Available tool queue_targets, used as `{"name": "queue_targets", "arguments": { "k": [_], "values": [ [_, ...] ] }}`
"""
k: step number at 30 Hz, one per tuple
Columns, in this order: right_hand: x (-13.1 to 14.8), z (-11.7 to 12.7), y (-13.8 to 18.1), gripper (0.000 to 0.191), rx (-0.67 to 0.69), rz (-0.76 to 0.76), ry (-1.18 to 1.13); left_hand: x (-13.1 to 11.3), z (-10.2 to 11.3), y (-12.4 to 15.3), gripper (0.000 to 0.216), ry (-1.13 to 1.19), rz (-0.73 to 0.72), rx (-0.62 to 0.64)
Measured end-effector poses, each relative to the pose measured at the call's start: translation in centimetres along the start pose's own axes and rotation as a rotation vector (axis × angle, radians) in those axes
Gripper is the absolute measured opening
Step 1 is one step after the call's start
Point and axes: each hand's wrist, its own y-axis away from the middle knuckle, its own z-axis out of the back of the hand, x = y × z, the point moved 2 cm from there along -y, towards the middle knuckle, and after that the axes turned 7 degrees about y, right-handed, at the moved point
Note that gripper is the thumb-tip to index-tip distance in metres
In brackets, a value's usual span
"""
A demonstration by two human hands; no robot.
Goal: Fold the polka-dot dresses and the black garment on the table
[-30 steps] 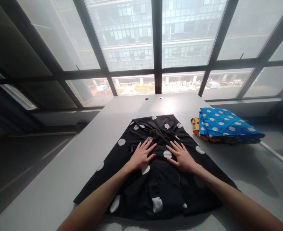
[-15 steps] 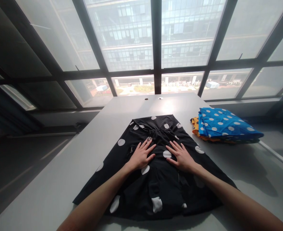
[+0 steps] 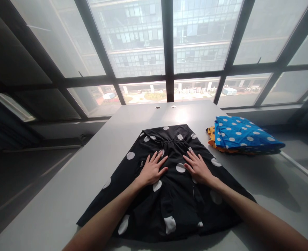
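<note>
A black garment with large white polka dots (image 3: 174, 193) lies spread on the white table (image 3: 101, 153), gathered near its narrow far end and wider toward me. It looks like a skirt or dress, but I cannot tell which. My left hand (image 3: 151, 170) rests flat on its left middle part, fingers spread. On the right middle part lies my right hand (image 3: 199, 169), palm down with fingers apart, beside a white dot. Neither hand grips the cloth. Small creases run through the fabric between and below the hands.
At the table's right edge sits a stack of folded cloth, a blue polka-dot piece (image 3: 244, 134) over a yellow dotted one (image 3: 211, 136). Two round holes pierce the table's far end. Large framed windows (image 3: 169, 75) stand behind it.
My right hand has shifted slightly right and forward across the garment, uncovering more of the white dot beside it. My left hand stays in nearly the same place. The view has moved slightly.
</note>
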Motion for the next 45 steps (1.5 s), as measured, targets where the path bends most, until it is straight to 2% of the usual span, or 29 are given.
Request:
{"name": "queue_targets", "arguments": {
  "k": [7,10,12,15,18,23,28,33,35,39,41,45],
  "values": [
    [-0.3,0.0,-0.1,0.056,0.017,-0.030,-0.072,0.0,0.4,0.1,0.063,0.057,0.007,0.011],
    [-1.3,1.0,-0.7,0.051,0.010,-0.053,-0.215,1.6,2.1,-0.3,0.062,0.129,-0.039,-0.040],
    [-2.2,2.6,-2.0,0.044,-0.056,-0.059,-0.286,3.5,3.9,-1.4,0.061,0.160,-0.072,-0.122],
    [-3.6,5.6,-5.7,0.035,-0.140,-0.079,-0.264,7.2,6.8,-4.4,0.056,0.213,-0.032,-0.235],
    [-5.0,7.9,-10.9,0.030,-0.125,-0.155,-0.206,11.0,9.0,-8.3,0.046,0.238,0.146,-0.287],
    [-8.0,9.1,-18.6,0.032,-0.124,-0.280,-0.198,15.8,10.9,-13.1,0.042,0.218,0.384,-0.330],
    [-10.5,7.7,-23.0,0.038,-0.084,-0.467,-0.283,19.5,10.7,-14.9,0.045,0.248,0.558,-0.328],
    [-11.2,6.0,-25.2,0.048,-0.054,-0.549,-0.415,21.6,9.9,-15.8,0.041,0.342,0.618,-0.342],
    [-11.0,5.5,-25.6,0.044,-0.098,-0.514,-0.473,21.8,9.5,-16.2,0.040,0.392,0.615,-0.361],
    [-10.5,4.8,-25.6,0.027,-0.275,-0.364,-0.736,21.5,8.2,-16.9,0.040,0.476,0.628,-0.413],
    [-10.4,4.4,-25.6,0.023,-0.282,-0.385,-0.788,21.1,7.6,-17.1,0.037,0.498,0.652,-0.440],
    [-10.6,4.2,-25.6,0.028,-0.230,-0.515,-0.784,20.1,7.4,-17.4,0.030,0.516,0.677,-0.468]
  ]
}}
